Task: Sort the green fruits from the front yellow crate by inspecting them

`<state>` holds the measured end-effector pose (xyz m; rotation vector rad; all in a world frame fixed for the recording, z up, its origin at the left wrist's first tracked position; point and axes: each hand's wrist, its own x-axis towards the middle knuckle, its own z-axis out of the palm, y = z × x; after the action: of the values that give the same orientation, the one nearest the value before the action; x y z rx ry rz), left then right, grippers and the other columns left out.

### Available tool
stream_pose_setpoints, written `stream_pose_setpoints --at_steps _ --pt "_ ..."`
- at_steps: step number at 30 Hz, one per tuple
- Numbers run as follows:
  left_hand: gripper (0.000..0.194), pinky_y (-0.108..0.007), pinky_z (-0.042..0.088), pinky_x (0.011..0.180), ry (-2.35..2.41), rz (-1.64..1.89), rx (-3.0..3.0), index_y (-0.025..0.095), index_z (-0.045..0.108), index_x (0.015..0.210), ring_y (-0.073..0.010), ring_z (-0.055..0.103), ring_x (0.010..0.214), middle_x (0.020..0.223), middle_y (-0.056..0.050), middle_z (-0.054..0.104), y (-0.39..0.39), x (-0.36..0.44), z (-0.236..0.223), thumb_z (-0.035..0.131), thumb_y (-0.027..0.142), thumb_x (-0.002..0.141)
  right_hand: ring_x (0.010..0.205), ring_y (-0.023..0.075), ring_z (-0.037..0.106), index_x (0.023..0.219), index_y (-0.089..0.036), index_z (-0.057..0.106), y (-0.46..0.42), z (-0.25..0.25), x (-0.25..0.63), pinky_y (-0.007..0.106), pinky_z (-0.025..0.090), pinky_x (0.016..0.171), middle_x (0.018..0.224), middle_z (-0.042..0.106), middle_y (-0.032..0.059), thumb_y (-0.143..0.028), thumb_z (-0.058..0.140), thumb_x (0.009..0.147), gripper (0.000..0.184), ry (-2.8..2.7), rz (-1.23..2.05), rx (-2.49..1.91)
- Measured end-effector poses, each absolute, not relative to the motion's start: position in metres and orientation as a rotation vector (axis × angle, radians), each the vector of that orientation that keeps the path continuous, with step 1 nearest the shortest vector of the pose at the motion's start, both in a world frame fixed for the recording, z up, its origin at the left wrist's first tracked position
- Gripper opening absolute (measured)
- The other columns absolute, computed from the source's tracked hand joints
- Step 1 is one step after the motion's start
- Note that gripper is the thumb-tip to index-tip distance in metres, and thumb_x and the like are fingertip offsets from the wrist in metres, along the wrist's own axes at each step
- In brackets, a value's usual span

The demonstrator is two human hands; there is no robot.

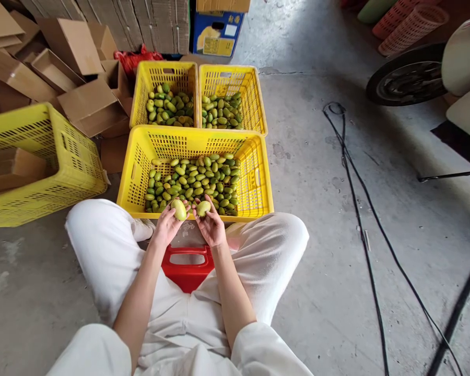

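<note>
My left hand (167, 223) is closed around a yellow-green fruit (179, 209), held palm up over the near rim of the front yellow crate (135, 172). Right beside it, my right hand (211, 225) holds a second, smaller green fruit (203, 208). The two hands almost touch. The front crate holds several green fruits (194, 180) in a shallow layer. I sit with white-trousered knees spread on either side of a red stool (187, 263).
Two more yellow crates (141, 83) (254, 91) with green fruits stand behind the front one. A fourth yellow crate (74, 156) with cardboard lies at left. Cardboard boxes (70, 47) pile up at back left. Black cables (352, 172) cross the concrete floor at right, near a scooter wheel (407, 81).
</note>
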<state>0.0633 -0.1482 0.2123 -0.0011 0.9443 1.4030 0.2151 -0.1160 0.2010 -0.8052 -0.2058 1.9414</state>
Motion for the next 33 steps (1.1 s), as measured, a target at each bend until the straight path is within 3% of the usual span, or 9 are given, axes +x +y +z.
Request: stream_pose_setpoints --at_steps 6,12,15,17,20,24,27,29,33 --pt "0.045 -0.026 0.061 0.074 0.953 1.403 0.048 0.024 0.067 0.101 -0.0149 0.074 0.084 0.100 -0.001 0.074 -0.151 0.064 0.206 0.093 0.014 0.066 0.078 0.0122 0.064 0.110 -0.031 0.063 -0.118 0.194 0.214 0.021 0.052 0.065 0.095 0.069 -0.0039 -0.027 0.089 0.070 0.047 -0.185 1.881 -0.890" --pt "0.040 -0.016 0.038 0.048 0.914 1.413 0.068 0.022 0.068 0.098 -0.0061 0.056 0.064 0.093 -0.001 0.068 -0.148 0.062 0.211 0.093 0.015 0.068 0.060 0.0067 0.049 0.111 -0.033 0.062 -0.117 0.197 0.216 0.014 0.031 0.045 0.094 0.067 -0.0049 -0.026 0.088 0.071 0.049 -0.181 1.909 -0.847" --pt "0.032 -0.020 0.048 0.057 0.898 1.430 0.039 0.021 0.071 0.104 -0.0113 0.064 0.074 0.097 -0.004 0.071 -0.147 0.062 0.213 0.087 0.026 0.077 0.065 0.0085 0.056 0.117 -0.034 0.066 -0.117 0.200 0.214 0.015 0.037 0.048 0.099 0.070 -0.0031 -0.028 0.087 0.073 0.050 -0.190 1.903 -0.858" --pt "0.029 -0.028 0.058 0.074 0.902 1.427 -0.015 0.021 0.071 0.109 -0.0201 0.073 0.096 0.107 -0.008 0.074 -0.147 0.062 0.213 0.080 0.030 0.082 0.075 0.0116 0.063 0.119 -0.033 0.068 -0.116 0.200 0.213 0.019 0.048 0.057 0.106 0.073 -0.0010 -0.031 0.083 0.076 0.046 -0.176 1.893 -0.846" --pt "0.034 -0.041 0.059 0.097 0.928 1.408 -0.042 0.021 0.071 0.117 -0.0307 0.071 0.125 0.123 -0.012 0.076 -0.148 0.062 0.211 0.076 0.027 0.083 0.088 0.0154 0.069 0.118 -0.032 0.071 -0.114 0.198 0.213 0.025 0.055 0.070 0.115 0.075 0.0011 -0.031 0.077 0.078 0.040 -0.151 1.907 -0.820" --pt "0.045 -0.034 0.061 0.093 0.974 1.402 -0.010 0.021 0.071 0.120 -0.0231 0.077 0.108 0.118 -0.009 0.079 -0.150 0.061 0.205 0.087 0.023 0.078 0.083 0.0145 0.069 0.108 -0.030 0.070 -0.115 0.192 0.214 0.024 0.054 0.068 0.118 0.077 0.0002 -0.029 0.077 0.079 0.030 -0.163 1.875 -0.880" --pt "0.040 -0.027 0.062 0.082 0.988 1.397 -0.008 0.021 0.074 0.107 -0.0167 0.076 0.089 0.112 -0.008 0.081 -0.151 0.060 0.199 0.093 0.024 0.072 0.070 0.0111 0.062 0.100 -0.027 0.067 -0.116 0.189 0.213 0.021 0.049 0.060 0.103 0.078 -0.0011 -0.029 0.084 0.077 0.028 -0.160 1.848 -0.900" --pt "0.036 -0.025 0.061 0.077 0.986 1.399 -0.003 0.020 0.074 0.103 -0.0157 0.076 0.085 0.115 -0.010 0.081 -0.151 0.059 0.197 0.094 0.027 0.073 0.061 0.0092 0.055 0.098 -0.026 0.067 -0.116 0.189 0.213 0.019 0.045 0.054 0.089 0.075 -0.0019 -0.037 0.086 0.079 0.029 -0.147 1.862 -0.907" --pt "0.049 -0.023 0.059 0.083 0.983 1.422 0.016 0.025 0.074 0.126 -0.0142 0.076 0.091 0.116 -0.007 0.081 -0.150 0.059 0.197 0.090 0.027 0.080 0.051 0.0091 0.044 0.086 -0.023 0.066 -0.113 0.192 0.216 0.018 0.035 0.042 0.067 0.060 -0.0028 -0.065 0.071 0.089 0.042 -0.106 1.912 -0.943"
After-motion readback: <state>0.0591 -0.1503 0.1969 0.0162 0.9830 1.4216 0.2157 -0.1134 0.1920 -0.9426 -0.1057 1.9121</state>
